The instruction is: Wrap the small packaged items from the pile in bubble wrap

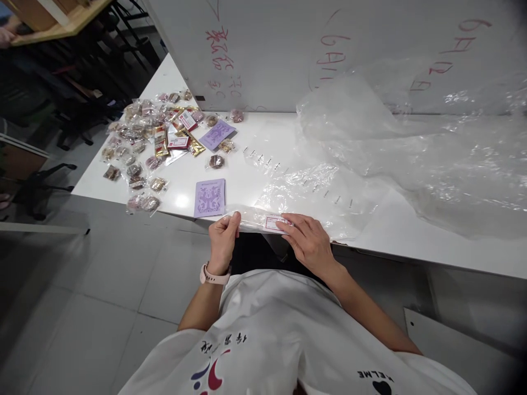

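Observation:
At the table's front edge, my left hand (pixel 224 236) pinches the left end of a clear plastic bag (pixel 250 217) between thumb and fingers. My right hand (pixel 307 238) lies over a small red-and-white packet (pixel 272 223) at the bag's right part, its fingers on top. Whether the packet is inside the bag or on it, I cannot tell. A purple packet with a printed pattern (pixel 209 198) lies flat just left of my left hand. Another purple packet (pixel 218 135) rests farther back, beside wrapped snacks.
Many small wrapped snacks (pixel 144 118) are heaped at the table's left end, with gold and red sachets (pixel 161 141) among them. Large clear plastic sheeting (pixel 411 164) covers the right side. A whiteboard (pixel 267 49) stands along the back. Another person's hand (pixel 5 37) shows far left.

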### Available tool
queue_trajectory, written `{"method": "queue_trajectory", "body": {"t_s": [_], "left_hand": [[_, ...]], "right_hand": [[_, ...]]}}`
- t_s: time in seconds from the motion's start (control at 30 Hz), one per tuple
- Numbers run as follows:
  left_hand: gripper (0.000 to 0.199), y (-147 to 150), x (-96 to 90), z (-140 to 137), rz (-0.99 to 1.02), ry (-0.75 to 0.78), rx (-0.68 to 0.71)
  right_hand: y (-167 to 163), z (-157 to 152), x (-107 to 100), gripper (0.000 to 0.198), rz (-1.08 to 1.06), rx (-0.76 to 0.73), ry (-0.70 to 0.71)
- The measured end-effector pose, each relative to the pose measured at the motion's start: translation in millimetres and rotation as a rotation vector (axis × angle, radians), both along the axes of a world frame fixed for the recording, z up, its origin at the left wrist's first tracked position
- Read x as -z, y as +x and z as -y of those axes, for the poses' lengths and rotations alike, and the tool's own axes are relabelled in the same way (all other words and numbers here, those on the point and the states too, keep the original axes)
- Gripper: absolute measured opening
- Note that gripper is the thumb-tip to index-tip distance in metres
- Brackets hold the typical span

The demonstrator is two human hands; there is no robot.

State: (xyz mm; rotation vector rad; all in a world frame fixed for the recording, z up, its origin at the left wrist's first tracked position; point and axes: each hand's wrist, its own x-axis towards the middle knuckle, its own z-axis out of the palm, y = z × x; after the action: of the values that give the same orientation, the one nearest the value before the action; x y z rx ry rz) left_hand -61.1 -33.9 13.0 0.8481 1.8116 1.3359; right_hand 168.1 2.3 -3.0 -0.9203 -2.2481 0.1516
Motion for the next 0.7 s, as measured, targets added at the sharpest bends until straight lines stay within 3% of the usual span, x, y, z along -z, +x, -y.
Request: {"method": "queue_trajectory", "body": {"t_s": [0.1,0.17,0.27,0.37,0.47,0.6,0.7], "left_hand": [[0.051,8,0.8,9,0.126,0.083,-0.17],[0.041,20,-0.6,23,0.316,0.109,-0.234],[0.044,41,-5.3,42,0.664,0.021,-0.093],[0.043,60,-8.6,45,0.786,-0.023,0.027],[0.034,71,-5.5,36,0.632,0.052,-0.049],[0.028,83,4.2,28,0.266,0.175,-0.176],[0.032,88,8.7,25,-0.059,0.275,-0.067]], "right_hand": [[-2,-1,-1,0.027,-0.021,0.0,0.005],[-1,-1,-1,0.026,-0.028,-0.022,-0.006],[3,-2,-2,0.026,-0.031,-0.07,-0.037],[7,-2,-2,0.026,-0.039,-0.135,-0.079],[11,-2,-3,0.027,-0.034,-0.191,-0.131],[13,-1,-4,0.029,-0.031,-0.215,-0.167],[14,-1,-3,0.029,-0.036,-0.216,-0.162]]}}
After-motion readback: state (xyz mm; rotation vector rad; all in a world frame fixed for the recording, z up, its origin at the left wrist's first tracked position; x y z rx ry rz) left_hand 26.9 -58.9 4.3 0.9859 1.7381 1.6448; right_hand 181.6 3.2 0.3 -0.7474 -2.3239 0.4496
